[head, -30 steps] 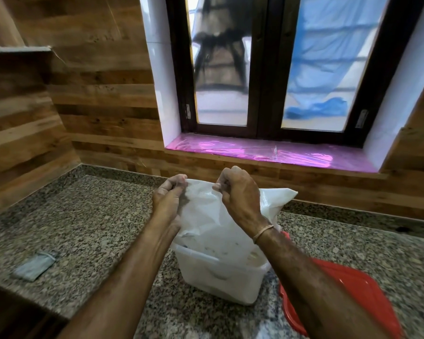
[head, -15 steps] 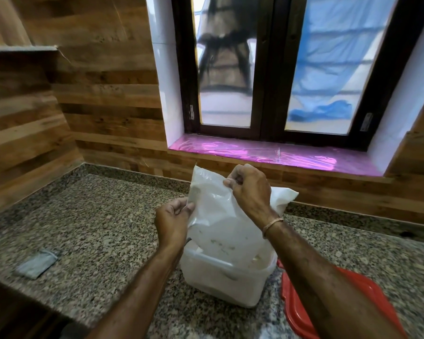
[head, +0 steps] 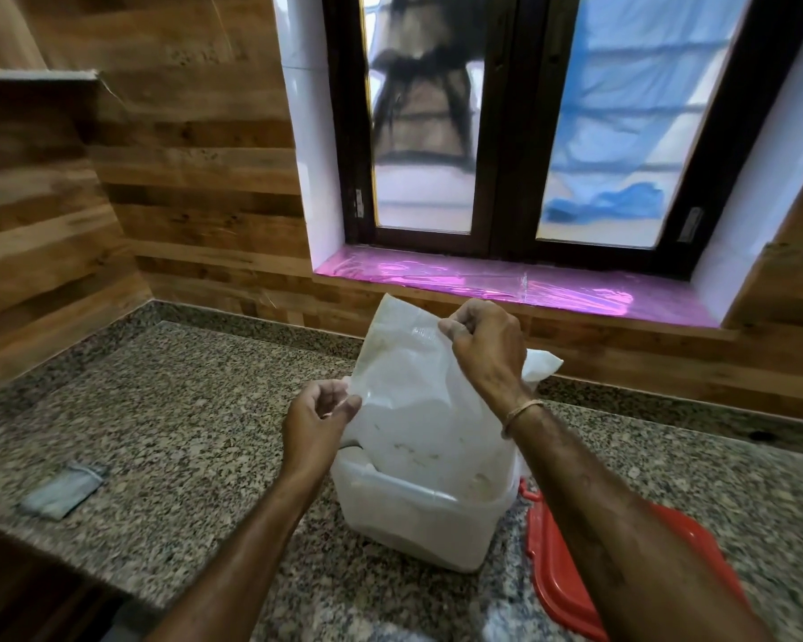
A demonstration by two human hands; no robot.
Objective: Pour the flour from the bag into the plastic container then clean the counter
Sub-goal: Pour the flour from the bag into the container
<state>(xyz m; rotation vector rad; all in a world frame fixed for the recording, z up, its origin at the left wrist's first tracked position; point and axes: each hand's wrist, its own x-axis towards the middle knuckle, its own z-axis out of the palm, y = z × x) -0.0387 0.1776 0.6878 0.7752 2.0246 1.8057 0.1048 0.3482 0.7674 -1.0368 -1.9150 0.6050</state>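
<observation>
Your fingers (head: 455, 324) on the right hand (head: 485, 349) are pinched tight on the top edge of the white bag (head: 418, 405), while your left hand (head: 318, 421), level with the right a second ago, has dropped to pinch the bag's lower left edge. The bag now stands upended in the plastic container (head: 418, 516) on the granite counter (head: 158, 410), so emptying seems nearly done. The bag hides the flour level inside. The red lid (head: 562, 576) lies partly behind your right forearm; a small grey object (head: 61, 491) at left is too blurred to name.
</observation>
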